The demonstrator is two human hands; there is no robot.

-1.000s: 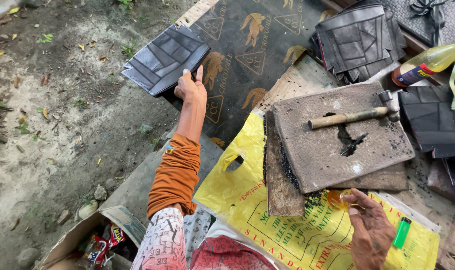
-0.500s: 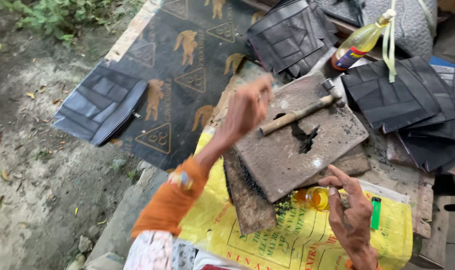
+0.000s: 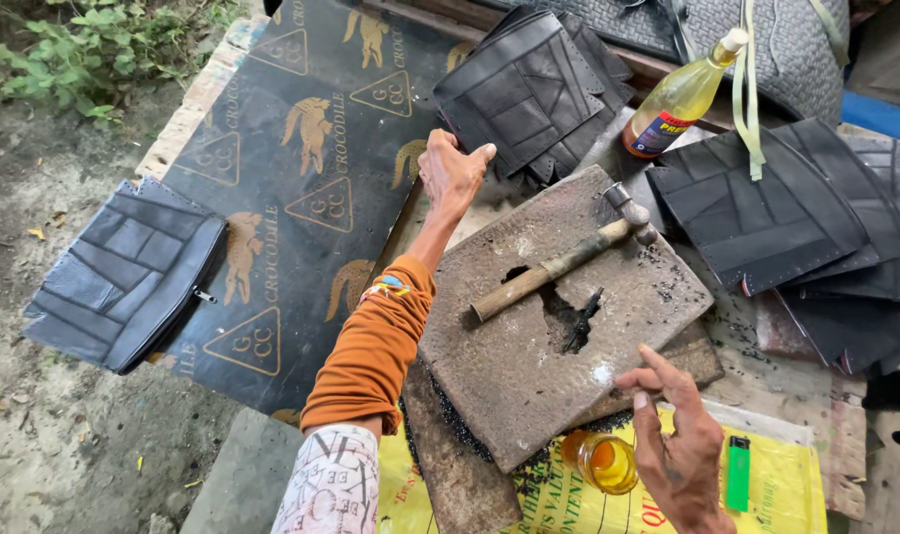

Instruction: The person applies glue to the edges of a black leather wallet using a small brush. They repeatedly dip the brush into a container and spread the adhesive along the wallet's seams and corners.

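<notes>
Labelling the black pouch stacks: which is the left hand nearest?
The stack of black pouches at top centre; the left hand reaches its edge. The others lie far left and right.

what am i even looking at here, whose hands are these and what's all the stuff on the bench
This is one picture from a camera worn on a person's head, looking down at their own two bare hands. No machine is involved.

The left hand, on an arm in an orange sleeve, reaches forward to the stack of dark stitched pieces and appears to touch its edge; it grips nothing that I can see. The right hand hangs open, fingers spread, just above a small jar of yellow liquid.

Between them lies a worn wooden block with a hammer resting on it. Nearby are a green lighter, a bottle of yellow liquid, more dark pieces and, lower left, a finished dark pouch on a printed sheet.
</notes>
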